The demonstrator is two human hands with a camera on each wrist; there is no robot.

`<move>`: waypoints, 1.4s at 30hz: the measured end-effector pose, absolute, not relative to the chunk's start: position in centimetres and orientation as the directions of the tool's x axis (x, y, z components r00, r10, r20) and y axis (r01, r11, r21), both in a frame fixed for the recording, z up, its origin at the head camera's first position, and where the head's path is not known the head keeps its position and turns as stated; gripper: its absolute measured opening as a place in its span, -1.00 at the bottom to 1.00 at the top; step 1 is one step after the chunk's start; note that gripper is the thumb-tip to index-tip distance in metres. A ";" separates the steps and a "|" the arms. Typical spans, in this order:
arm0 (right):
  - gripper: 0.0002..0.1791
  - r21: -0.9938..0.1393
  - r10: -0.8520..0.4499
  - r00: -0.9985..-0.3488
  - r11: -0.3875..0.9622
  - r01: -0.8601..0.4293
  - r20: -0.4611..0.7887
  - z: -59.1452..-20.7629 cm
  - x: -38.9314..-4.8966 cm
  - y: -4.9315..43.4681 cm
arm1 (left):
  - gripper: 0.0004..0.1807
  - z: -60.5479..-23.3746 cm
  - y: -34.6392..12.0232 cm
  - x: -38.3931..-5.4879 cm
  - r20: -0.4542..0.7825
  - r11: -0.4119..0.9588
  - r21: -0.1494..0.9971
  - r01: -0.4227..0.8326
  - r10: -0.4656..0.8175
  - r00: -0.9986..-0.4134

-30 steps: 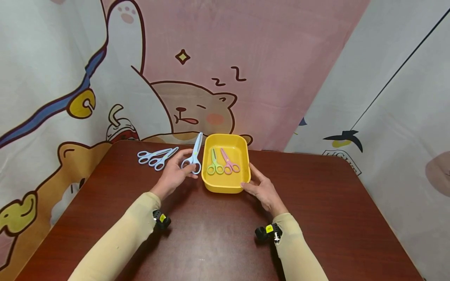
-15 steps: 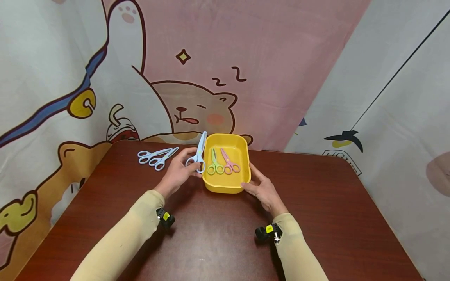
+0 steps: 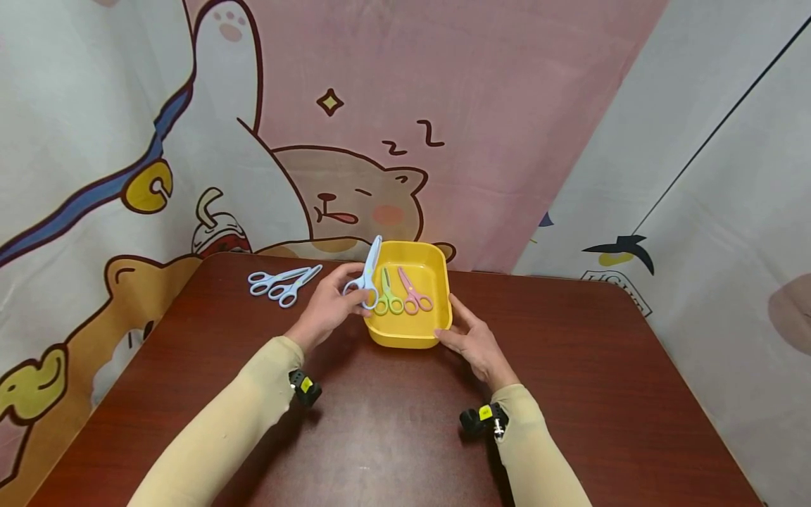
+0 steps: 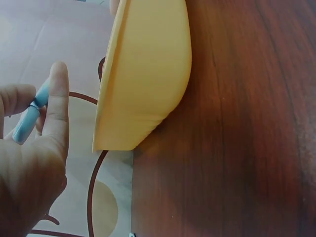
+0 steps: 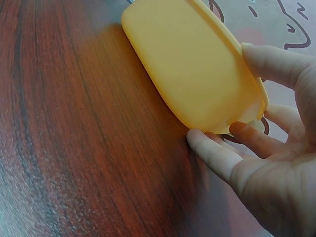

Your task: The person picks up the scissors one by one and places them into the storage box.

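My left hand (image 3: 326, 306) pinches light blue scissors (image 3: 366, 276) by the handle loops, blades pointing up and away. They overlap the left rim of a yellow tray (image 3: 405, 331) in the head view. Inside that tray lie green scissors (image 3: 387, 291) and pink scissors (image 3: 415, 294). In the left wrist view, blue handles (image 4: 27, 123) show between thumb and finger, beside the tray wall (image 4: 148, 74). My right hand (image 3: 475, 345) holds the tray's near right corner; the right wrist view shows its thumb and fingers spread around the tray's end (image 5: 197, 64).
Two more blue scissors (image 3: 293, 288) lie partly overlapping on the brown table (image 3: 380, 422), left of the tray. Behind the table's far edge hangs a cartoon-printed cloth (image 3: 494, 141).
My left hand has moved right with the blue scissors, from beside the tray to over its left rim. My right hand and the tray have stayed in place.
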State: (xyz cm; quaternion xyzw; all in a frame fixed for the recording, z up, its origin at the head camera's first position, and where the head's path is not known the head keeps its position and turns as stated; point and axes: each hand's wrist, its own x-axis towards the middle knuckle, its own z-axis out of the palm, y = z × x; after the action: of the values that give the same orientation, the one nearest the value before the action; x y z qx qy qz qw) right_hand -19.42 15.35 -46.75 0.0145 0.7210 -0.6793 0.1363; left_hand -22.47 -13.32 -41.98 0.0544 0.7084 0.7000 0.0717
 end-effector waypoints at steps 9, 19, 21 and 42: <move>0.00 -0.974 -0.160 -0.962 0.082 0.211 -0.222 -46.8 -19.5 15.3 | -0.45 -41.6 -12.8 -22.8 -0.025 0.012 1.000 -0.024 0.200 -0.979; -0.01 -0.974 -0.159 -0.962 0.089 0.209 -0.221 -46.8 -19.4 15.3 | -0.46 -41.3 -12.4 -23.2 -0.049 0.032 0.999 -0.043 0.210 -0.976; -0.01 -0.974 -0.158 -0.962 0.087 0.210 -0.221 -46.8 -19.4 15.3 | -0.46 -41.2 -12.3 -23.2 -0.059 0.041 0.998 -0.051 0.213 -0.975; -0.01 -0.972 -0.146 -0.964 0.109 0.207 -0.221 -46.8 -19.5 15.2 | -0.45 -40.8 -11.0 -23.9 -0.116 0.110 0.990 -0.093 0.231 -0.966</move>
State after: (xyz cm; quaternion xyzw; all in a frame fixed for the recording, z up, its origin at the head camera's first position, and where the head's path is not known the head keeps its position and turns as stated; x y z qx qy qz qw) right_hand -19.51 15.20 -46.84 0.0209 0.7328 -0.6672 0.1320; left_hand -23.87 -11.03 -40.82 0.0471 0.7350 0.6654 0.1218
